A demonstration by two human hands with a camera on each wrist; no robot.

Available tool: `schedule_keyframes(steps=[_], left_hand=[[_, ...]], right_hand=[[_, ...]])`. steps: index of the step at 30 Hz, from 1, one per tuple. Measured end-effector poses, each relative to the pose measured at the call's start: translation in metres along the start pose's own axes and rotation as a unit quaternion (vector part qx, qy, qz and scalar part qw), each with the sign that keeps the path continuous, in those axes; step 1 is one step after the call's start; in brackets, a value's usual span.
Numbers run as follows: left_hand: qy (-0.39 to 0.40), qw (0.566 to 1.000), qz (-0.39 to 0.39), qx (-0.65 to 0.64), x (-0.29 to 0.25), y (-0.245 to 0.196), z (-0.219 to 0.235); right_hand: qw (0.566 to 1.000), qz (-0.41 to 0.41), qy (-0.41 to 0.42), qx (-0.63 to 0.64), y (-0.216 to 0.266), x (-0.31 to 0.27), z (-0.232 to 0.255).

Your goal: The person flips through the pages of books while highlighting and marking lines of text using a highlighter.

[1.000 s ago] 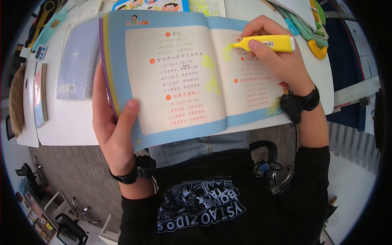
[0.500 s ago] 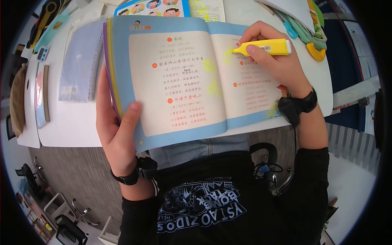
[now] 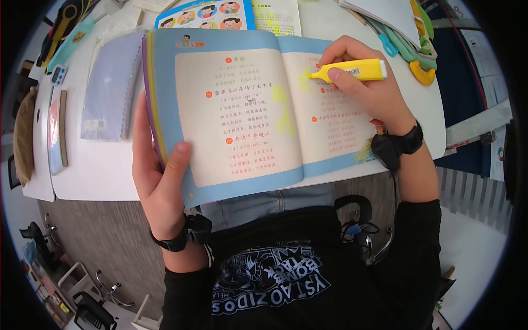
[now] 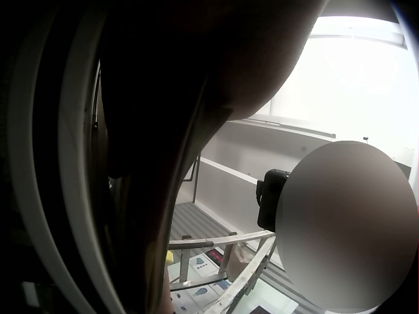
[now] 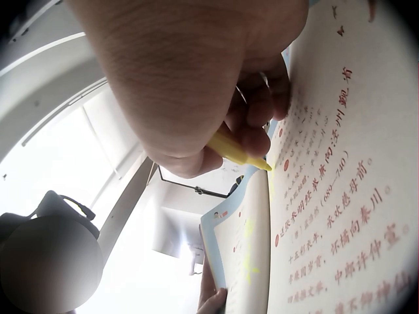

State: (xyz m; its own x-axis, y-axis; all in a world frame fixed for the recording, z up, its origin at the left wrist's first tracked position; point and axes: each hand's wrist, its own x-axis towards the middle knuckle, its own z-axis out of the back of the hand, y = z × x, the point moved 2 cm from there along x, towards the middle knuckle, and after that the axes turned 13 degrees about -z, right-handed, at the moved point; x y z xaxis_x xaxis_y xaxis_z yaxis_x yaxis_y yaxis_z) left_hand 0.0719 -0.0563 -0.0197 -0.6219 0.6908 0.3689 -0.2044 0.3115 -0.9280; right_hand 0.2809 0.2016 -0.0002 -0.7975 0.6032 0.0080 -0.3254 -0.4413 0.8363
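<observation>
An open book with blue borders lies tilted across the near table edge, yellow marks around its centre fold. My left hand grips its left side, thumb on the page and fingers behind. In the left wrist view a dark, unclear shape covers much of the frame. A yellow highlighter is pinched in my right hand, its tip at the right page near the fold. From the right wrist the highlighter shows below my right hand, tip against the page beside a yellow mark.
A spiral notebook and a thin book lie on the white table at left. Behind the open book are a blue picture sheet and a yellow-marked page. Scissors and a green-yellow case sit at right.
In the head view, the book and both hands appear lower than before, with the table items shifting down too. The highlighter stays pinched, its tip still by the yellow marks on the right page.
</observation>
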Motion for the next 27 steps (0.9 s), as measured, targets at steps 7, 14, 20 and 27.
schedule_keyframes(steps=[7,14,20,27], left_hand=[[0.007,1.000,0.007,-0.004,-0.0010,0.0019,0.0028],[-0.007,1.000,-0.004,-0.001,-0.0002,0.0035,0.0015],[0.013,1.000,0.010,0.001,-0.0011,0.0024,0.0039],[-0.004,1.000,-0.005,-0.007,-0.0003,0.0034,0.0011]], right_hand=[[1.000,-0.004,0.010,-0.005,0.0000,-0.0006,-0.0024],[0.999,0.017,0.006,-0.030,0.0021,0.0007,0.0017],[1.000,0.010,0.001,0.020,-0.0038,0.0004,0.0006],[1.000,-0.002,0.015,0.005,0.0006,-0.0014,0.0000]])
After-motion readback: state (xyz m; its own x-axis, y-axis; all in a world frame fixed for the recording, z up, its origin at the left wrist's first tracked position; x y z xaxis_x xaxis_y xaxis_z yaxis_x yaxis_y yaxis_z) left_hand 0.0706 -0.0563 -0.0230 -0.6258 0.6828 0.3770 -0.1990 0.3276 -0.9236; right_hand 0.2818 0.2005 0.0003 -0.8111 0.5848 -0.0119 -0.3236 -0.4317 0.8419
